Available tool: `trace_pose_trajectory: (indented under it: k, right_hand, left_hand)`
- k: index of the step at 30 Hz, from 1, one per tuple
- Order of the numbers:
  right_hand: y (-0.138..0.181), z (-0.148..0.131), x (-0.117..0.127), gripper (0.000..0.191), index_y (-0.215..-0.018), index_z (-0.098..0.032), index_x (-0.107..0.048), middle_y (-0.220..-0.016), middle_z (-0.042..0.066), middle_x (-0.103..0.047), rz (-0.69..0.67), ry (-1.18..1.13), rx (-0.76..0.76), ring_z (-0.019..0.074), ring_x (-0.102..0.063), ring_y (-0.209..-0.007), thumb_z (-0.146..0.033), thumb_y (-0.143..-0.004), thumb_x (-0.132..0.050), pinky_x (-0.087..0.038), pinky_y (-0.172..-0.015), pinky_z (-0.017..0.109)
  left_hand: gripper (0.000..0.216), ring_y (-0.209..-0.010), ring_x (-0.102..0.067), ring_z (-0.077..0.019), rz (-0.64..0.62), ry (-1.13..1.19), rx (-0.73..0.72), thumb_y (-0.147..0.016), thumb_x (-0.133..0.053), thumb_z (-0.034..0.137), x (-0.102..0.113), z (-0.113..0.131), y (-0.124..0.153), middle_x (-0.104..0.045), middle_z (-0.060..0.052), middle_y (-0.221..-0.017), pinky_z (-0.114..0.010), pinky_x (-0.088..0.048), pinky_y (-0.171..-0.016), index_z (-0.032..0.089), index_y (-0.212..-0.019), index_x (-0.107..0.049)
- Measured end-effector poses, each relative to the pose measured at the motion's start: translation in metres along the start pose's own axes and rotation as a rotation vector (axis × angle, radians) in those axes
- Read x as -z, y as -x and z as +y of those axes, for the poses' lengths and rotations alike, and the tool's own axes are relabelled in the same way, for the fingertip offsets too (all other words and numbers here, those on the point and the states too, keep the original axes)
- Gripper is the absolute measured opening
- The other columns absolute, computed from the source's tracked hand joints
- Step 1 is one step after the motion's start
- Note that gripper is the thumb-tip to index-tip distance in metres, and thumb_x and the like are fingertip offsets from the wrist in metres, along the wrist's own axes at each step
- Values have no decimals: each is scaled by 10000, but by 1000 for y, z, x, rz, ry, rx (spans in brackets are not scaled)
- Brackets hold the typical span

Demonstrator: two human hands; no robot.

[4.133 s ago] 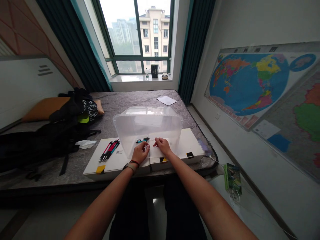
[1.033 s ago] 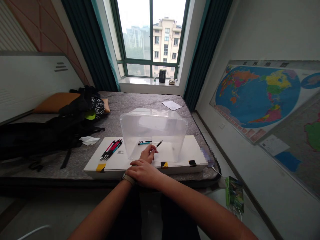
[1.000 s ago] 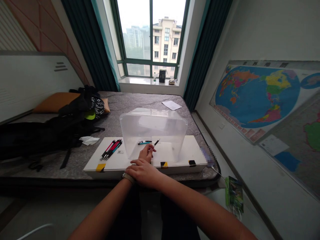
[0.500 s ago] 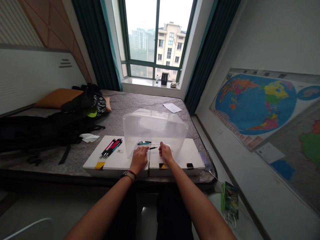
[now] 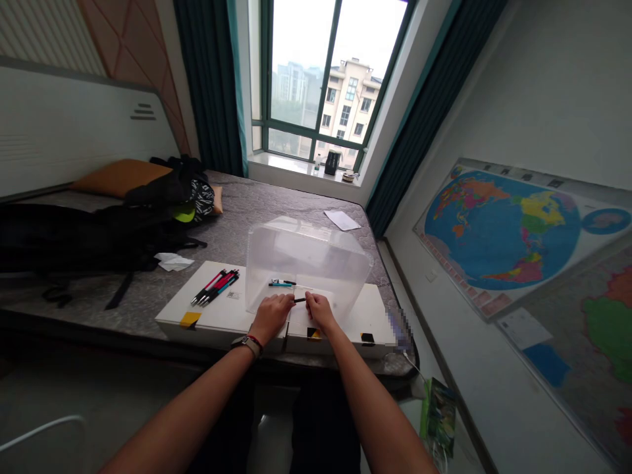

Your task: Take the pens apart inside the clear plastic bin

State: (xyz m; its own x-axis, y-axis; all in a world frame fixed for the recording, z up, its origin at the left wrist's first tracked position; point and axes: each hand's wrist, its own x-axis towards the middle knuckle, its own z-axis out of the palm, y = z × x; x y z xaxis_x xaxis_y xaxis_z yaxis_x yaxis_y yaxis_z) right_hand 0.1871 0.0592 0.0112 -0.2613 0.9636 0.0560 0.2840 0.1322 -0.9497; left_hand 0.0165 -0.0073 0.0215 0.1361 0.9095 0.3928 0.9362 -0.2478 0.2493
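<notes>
My L hand [image 5: 273, 316] has its fingertips tog., pinched on the left end of a short dark pen [image 5: 299, 300]. My R hand [image 5: 320, 311] has fingers curled in, closed on the right end; can't tell exactly how each fingertip sits, too small. Only the pen's middle shows btwn my hands, roughly level, at the near side of a clear tub [image 5: 316, 253] lying on its side, mouth twd me. Just beyond my L fingers, a teal pen [image 5: 281, 284] & small bits lie in the tub. More pens [image 5: 216, 288], red/black/teal, lie in a bunch well to the left on the L white box [image 5: 175, 308]; the R white box [image 5: 378, 313] is next to it.
</notes>
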Motion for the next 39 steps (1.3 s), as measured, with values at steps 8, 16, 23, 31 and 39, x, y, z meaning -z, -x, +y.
trace_pose_trajectory:
  k: [8,16,23,31,39]
  right_hand:
    - [1,0,-2,528,-596,-195,-520,-464,-32,-468,-31,-45,9,115,-435,-404,-646,-864,-448,-353,-437,242]
    - [2,-3,1,473,-638,-197,-524,-482,-32,-486,-33,-46,29,123,-444,-446,-610,-867,-482,-370,-486,246]
    - [4,-8,0,424,-664,-203,-518,-514,-23,-506,-53,-20,17,127,-440,-470,-556,-890,-451,-367,-493,247]
    - [3,-3,-1,394,-698,-197,-519,-592,-17,-537,-65,-75,13,119,-456,-481,-550,-867,-481,-361,-469,242]
    - [3,-2,1,375,-706,-184,-554,-611,-2,-575,-73,-51,50,120,-485,-517,-517,-872,-504,-410,-513,235]
  left_hand:
    - [304,-978,-534,-243,31,-25,-19,-999,-350,338,5,3,1,-644,-92,-979,-378,-345,-840,230,-1135,-599]
    - [378,-947,-567,-235,2,-44,-5,-1009,-298,359,2,2,0,-652,-106,-934,-358,-350,-821,191,-943,-630]
    - [450,-738,-625,-211,-30,31,119,-969,-334,557,0,4,2,-669,-84,-812,-285,-369,-631,201,-1051,-598]
    - [396,-791,-604,-193,11,2,35,-1002,-296,450,1,4,2,-640,-76,-848,-276,-387,-681,206,-953,-604]
    - [445,-802,-605,-207,-8,57,89,-993,-288,462,-3,2,1,-648,-100,-800,-305,-424,-748,188,-922,-632]
